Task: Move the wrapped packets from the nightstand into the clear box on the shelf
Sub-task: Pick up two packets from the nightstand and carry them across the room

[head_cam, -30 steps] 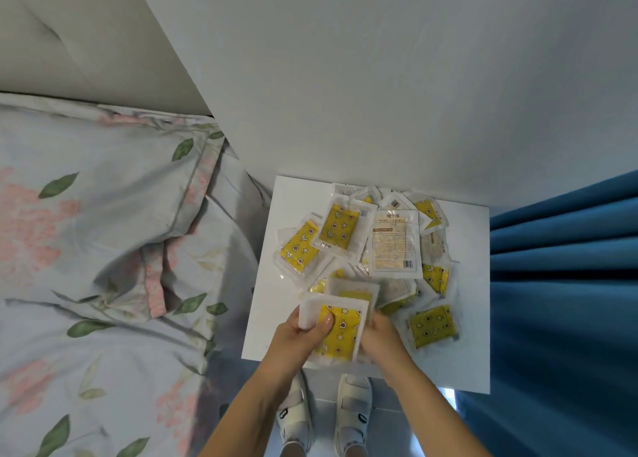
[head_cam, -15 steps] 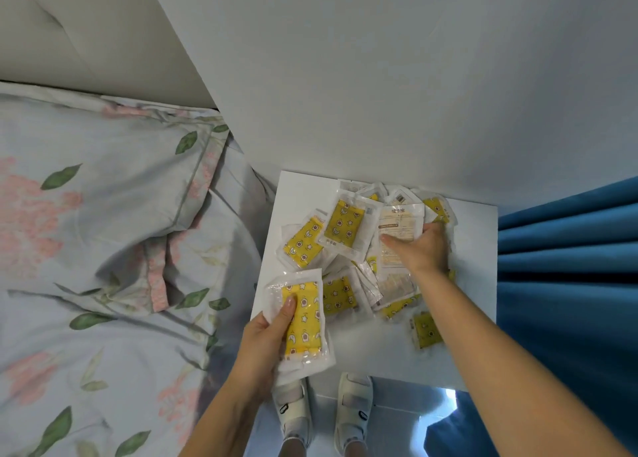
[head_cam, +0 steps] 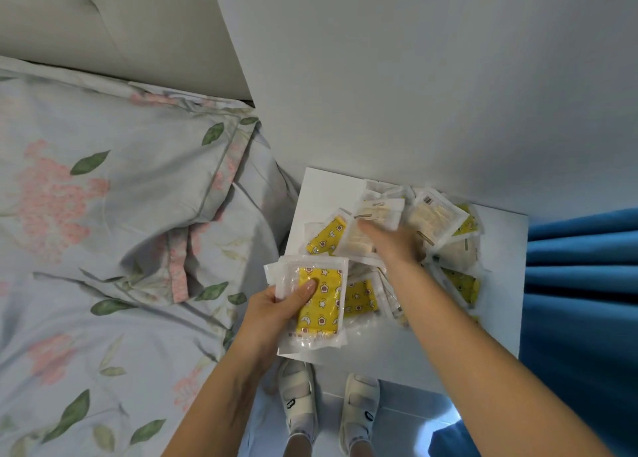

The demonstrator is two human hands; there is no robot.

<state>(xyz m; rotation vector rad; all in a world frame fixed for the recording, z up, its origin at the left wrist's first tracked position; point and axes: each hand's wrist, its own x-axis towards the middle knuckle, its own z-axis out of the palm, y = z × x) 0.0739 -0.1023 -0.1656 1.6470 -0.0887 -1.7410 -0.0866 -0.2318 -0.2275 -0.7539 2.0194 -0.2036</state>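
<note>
Several clear-wrapped packets with yellow patterned pads lie heaped on the white nightstand (head_cam: 497, 304). My left hand (head_cam: 276, 306) grips a small stack of packets (head_cam: 319, 304) over the nightstand's front left corner, thumb pressed on the top yellow one. My right hand (head_cam: 392, 244) reaches into the pile and holds a pale packet (head_cam: 359, 240), printed side up, lifted off the heap; the hand is blurred. More packets (head_cam: 433, 220) lie toward the wall and the right side. The clear box and shelf are out of view.
A bed with floral bedding and a pillow (head_cam: 114, 187) lies to the left, touching the nightstand. A blue curtain (head_cam: 583, 284) hangs on the right. A white wall (head_cam: 414, 76) rises behind. My feet in white shoes (head_cam: 300, 401) stand on the floor below.
My right hand moved left across the pile and lifted a pale packet. My left hand kept its stack and shifted slightly up and right.
</note>
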